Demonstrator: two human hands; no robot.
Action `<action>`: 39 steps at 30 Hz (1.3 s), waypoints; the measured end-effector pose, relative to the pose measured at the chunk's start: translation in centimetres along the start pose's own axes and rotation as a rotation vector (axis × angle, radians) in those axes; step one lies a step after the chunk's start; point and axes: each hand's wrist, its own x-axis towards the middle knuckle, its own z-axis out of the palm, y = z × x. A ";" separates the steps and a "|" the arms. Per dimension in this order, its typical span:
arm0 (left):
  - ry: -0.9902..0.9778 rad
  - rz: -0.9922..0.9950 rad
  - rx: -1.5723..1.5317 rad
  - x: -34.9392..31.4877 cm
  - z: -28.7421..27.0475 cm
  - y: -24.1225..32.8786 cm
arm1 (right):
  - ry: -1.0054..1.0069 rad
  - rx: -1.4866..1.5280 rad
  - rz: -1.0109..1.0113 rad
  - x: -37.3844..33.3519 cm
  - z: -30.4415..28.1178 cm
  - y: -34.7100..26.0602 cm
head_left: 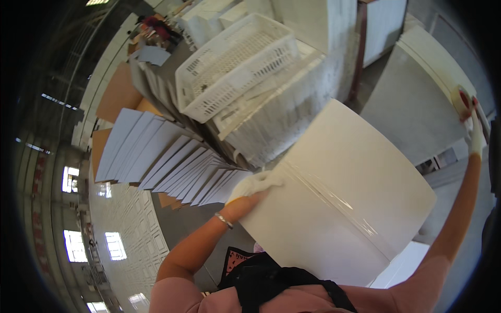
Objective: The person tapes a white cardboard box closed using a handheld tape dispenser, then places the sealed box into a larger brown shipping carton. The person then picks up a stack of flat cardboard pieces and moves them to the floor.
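Note:
A large white carton or panel point(334, 172), tilted, stands in front of my body, with a shiny strip of clear tape point(334, 201) running across its face. My left hand point(255, 185), in a white glove, grips its left edge, with part of the fingers lying on the face and the rest hidden. Out at the far right, my right hand point(474, 125), also gloved in white, is closed on a roll of tape point(461, 102) with a pale rim and reddish core. That roll is raised beside a grey-white slab, apart from the carton.
A white plastic basket point(235, 68) sits on a stack of pale boards point(292, 120) ahead. Several thin white panels point(162, 151) lean in a row at left, with brown cardboard point(117, 94) behind. A grey-white slab point(412, 104) stands at right. Another person point(159, 28) is far off.

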 end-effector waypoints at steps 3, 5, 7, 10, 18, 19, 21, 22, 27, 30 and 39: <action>-0.046 -0.153 0.028 0.3 -0.3 4.1 | -0.062 -0.334 0.013 -15.2 -4.8 5.1; -0.064 -0.114 -0.182 -2.1 -0.7 1.8 | -0.072 -0.043 0.491 -32.1 6.3 -6.3; -0.038 -0.074 -0.232 1.3 -2.7 -1.3 | -0.337 0.818 0.677 -41.7 9.0 -5.8; -0.139 -0.162 -0.089 5.4 -4.2 6.1 | -0.277 0.892 0.705 -47.9 16.5 -8.9; -0.167 0.074 -0.233 7.8 -2.8 3.5 | 0.056 0.719 0.388 -50.5 18.7 -12.7; -0.171 0.195 -0.281 7.5 -3.9 3.2 | 0.083 0.708 0.347 -50.6 18.4 -13.6; -0.174 0.435 -0.368 7.3 -6.8 2.9 | 0.097 0.703 0.275 -51.3 17.8 -15.5; -0.139 0.464 -0.519 6.7 -7.9 3.6 | 0.131 0.689 0.230 -51.4 17.1 -17.2; -0.290 0.476 -1.009 3.1 -15.2 3.7 | -0.002 0.721 0.135 -52.7 17.3 -23.9; 0.015 0.284 -0.837 1.3 -14.6 3.0 | -0.123 0.727 0.140 -53.8 19.1 -25.5; -0.185 0.194 -0.163 3.8 -12.1 -4.1 | -0.220 0.058 0.301 -55.8 28.1 -21.4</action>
